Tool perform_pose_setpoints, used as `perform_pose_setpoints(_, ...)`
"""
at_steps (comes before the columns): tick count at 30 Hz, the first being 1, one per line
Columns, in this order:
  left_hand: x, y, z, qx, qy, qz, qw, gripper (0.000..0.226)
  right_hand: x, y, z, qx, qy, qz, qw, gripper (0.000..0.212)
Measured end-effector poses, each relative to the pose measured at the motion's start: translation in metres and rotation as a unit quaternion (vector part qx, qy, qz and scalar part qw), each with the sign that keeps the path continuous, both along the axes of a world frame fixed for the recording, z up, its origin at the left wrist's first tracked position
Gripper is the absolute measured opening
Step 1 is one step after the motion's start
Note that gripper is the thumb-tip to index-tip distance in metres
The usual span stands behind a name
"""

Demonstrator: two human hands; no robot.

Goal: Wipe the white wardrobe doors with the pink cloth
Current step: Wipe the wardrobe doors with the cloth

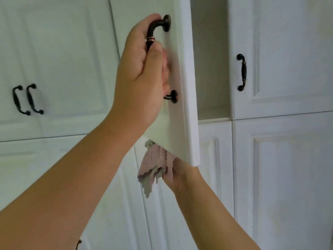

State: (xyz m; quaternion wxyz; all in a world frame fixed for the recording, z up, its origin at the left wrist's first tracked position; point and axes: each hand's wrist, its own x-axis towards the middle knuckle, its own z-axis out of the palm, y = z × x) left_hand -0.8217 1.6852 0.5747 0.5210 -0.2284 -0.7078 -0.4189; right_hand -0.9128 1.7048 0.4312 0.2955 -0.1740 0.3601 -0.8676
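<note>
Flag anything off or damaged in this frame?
Nothing looks damaged or spilled. One upper wardrobe door stands open, held by its dark handle in the left hand, on purpose. The pink cloth hangs below its bottom edge from the right hand, whose fingers are hidden.

Home: white wardrobe doors (pixel 288 51)

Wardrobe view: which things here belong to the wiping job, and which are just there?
Part of the job:
- open white wardrobe door, swung outward
- its dark metal handle, gripped by the left hand
- pink cloth, held by the right hand under the door's bottom edge

Just there:
- pair of dark handles at left
- single dark handle at right
</note>
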Motion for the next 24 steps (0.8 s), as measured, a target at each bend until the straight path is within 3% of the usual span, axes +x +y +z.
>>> perform_pose_setpoints(3, 0.040, -0.029, -0.002, 0.038, 0.027, 0.032, 0.998, 0.037, 0.026, -0.021, 0.025, 0.011, 0.004, 0.004, 1.000, 0.033)
perform_pose_setpoints(6, 0.069, -0.052, -0.002, 0.071, 0.027, 0.048, 0.996, 0.032, 0.024, -0.056, 0.049, 0.055, -0.044, -0.014, 0.997, 0.006)
perform_pose_setpoints(11, 0.104, -0.076, -0.001, 0.106, 0.014, 0.111, 0.988, 0.031, -0.001, -0.109, 0.059, 0.030, -0.099, -0.043, 0.994, 0.036)
perform_pose_setpoints(15, 0.123, -0.094, -0.004, 0.079, -0.002, 0.211, 0.974, 0.044, -0.010, -0.132, 0.063, 0.061, -0.088, -0.060, 0.992, 0.035)
perform_pose_setpoints(19, 0.140, -0.122, -0.001, 0.120, -0.020, 0.245, 0.962, 0.049, 0.006, -0.137, 0.064, 0.031, -0.121, -0.023, 0.992, 0.029)
perform_pose_setpoints(21, 0.142, -0.127, -0.001, 0.127, -0.027, 0.259, 0.957, 0.049, 0.007, -0.135, 0.054, 0.056, -0.090, -0.025, 0.994, 0.030)
perform_pose_setpoints(24, 0.136, -0.122, -0.003, 0.139, -0.011, 0.255, 0.957, 0.040, -0.001, -0.122, 0.036, 0.124, 0.098, -0.127, 0.979, 0.023)
